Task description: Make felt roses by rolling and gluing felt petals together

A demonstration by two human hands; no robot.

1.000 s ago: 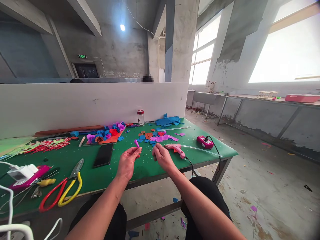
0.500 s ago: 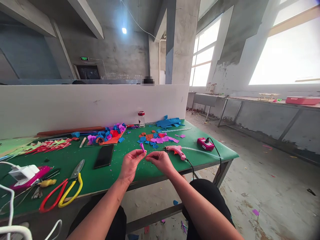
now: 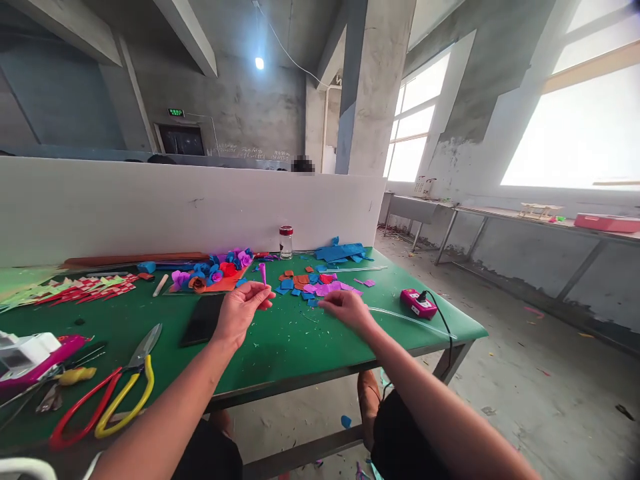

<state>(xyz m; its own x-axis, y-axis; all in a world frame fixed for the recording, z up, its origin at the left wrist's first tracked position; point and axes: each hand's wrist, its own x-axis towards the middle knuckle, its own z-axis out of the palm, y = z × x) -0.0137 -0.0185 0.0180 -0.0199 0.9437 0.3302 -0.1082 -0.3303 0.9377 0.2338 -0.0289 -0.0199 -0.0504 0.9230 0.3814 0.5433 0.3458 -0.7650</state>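
Observation:
My left hand (image 3: 241, 312) pinches a small rolled purple paper piece (image 3: 263, 274), which stands upright above the fingertips. To its right, my right hand (image 3: 349, 309) has thumb and fingers pressed together at the near edge of the paper squares; what they hold, if anything, is too small to name. Purple paper squares (image 3: 327, 289), with blue and orange ones, lie scattered just beyond it. Finished-looking paper flowers (image 3: 229, 269) in purple, blue and red rest on an orange sheet behind my left hand.
On the green table (image 3: 280, 360) are yellow-and-red-handled scissors (image 3: 145, 350), a black phone (image 3: 200, 321), a lidded glass jar (image 3: 286, 244), blue paper (image 3: 340, 252), a pink power box (image 3: 419, 303) and a white charger (image 3: 27, 350). A white panel (image 3: 200, 207) stands behind.
My hands have moved apart, the left one leftward with the purple roll, the right one rightward. The pink glue gun seen earlier beside my right hand no longer shows. The view has shifted slightly.

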